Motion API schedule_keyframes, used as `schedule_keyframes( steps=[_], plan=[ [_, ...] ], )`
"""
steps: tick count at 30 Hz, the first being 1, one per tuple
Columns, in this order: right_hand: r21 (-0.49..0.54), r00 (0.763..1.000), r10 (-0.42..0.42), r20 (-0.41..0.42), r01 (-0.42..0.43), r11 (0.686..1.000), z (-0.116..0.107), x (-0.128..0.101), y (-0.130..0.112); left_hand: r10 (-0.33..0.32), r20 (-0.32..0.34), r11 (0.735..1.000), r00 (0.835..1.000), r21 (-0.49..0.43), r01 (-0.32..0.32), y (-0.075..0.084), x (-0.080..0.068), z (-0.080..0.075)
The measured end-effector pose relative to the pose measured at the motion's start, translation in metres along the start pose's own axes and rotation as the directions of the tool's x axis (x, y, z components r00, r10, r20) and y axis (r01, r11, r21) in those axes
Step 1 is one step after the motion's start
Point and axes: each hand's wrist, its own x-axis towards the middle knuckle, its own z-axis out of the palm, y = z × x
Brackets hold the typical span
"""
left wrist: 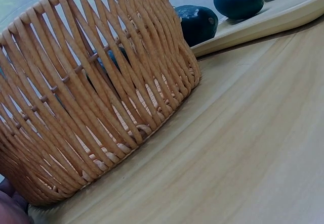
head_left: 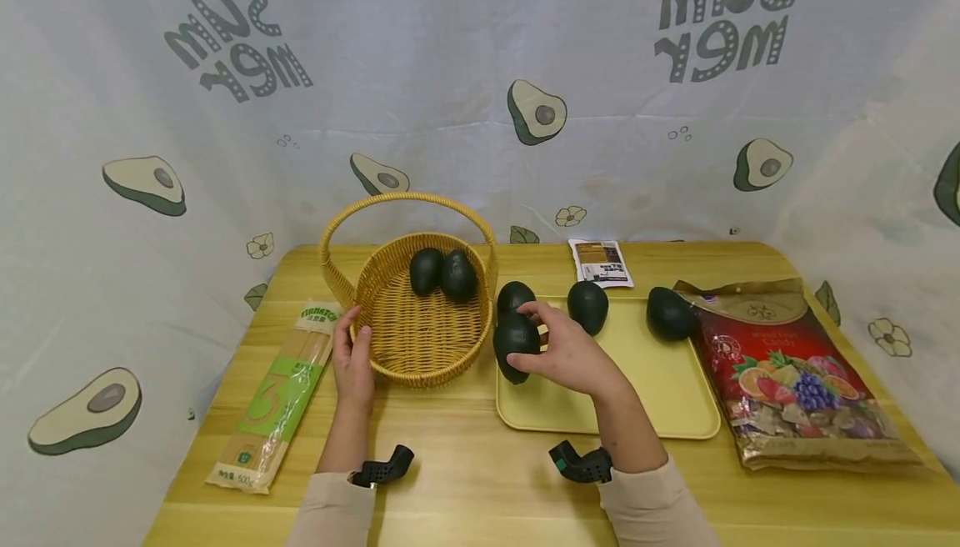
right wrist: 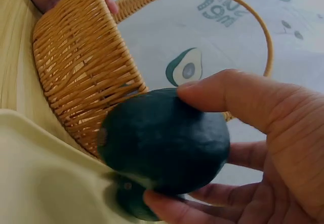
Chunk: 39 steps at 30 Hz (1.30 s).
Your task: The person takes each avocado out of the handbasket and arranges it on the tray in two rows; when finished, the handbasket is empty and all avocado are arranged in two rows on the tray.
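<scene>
Right hand (head_left: 566,355) grips a dark avocado (head_left: 516,345) between thumb and fingers, at the yellow tray's (head_left: 660,380) left edge, just right of the wicker basket (head_left: 420,338). Left hand (head_left: 352,359) rests with relaxed fingers against the basket's left wall. Another avocado (head_left: 516,295) behind the held one is partly hidden. In the left wrist view the left hand is cut off at the corner.

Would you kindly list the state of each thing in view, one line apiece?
left hand: rests on the basket's outer wall.
right hand: grips one avocado.
held avocado: at the tray's left edge.
basket: upright, two avocados inside.
basket avocados: side by side, touching.
tray: flat, avocados on it.
candy bag: lying flat, sealed.
noodle pack: lying flat.
small packet: flat behind tray.
</scene>
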Motion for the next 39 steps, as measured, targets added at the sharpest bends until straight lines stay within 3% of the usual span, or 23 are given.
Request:
schedule_keyframes(
  steps=[4, 9, 16, 39],
  plan=[
    [-0.043, 0.997, 0.038, 0.06, -0.036, 0.998, 0.004, 0.003, 0.003, 0.001, -0.001, 1.0, 1.0, -0.005, -0.001, 0.0, 0.0, 0.001],
    [-0.1, 0.993, 0.033, 0.112, -0.021, 0.995, 0.012, 0.008, 0.008, -0.01, -0.009, 1.0, 1.0, -0.009, 0.01, -0.001, 0.0, 0.001],
    [-0.188, 0.991, 0.049, 0.126, -0.025, 0.982, 0.017, 0.01, 0.011, -0.018, -0.007, 1.0, 1.0, -0.008, 0.018, 0.0, 0.001, 0.002],
    [-0.19, 0.977, 0.072, 0.201, -0.033, 0.981, 0.014, 0.004, 0.011, -0.041, -0.004, 0.999, 0.999, 0.006, 0.041, 0.0, -0.002, 0.001]
  ],
)
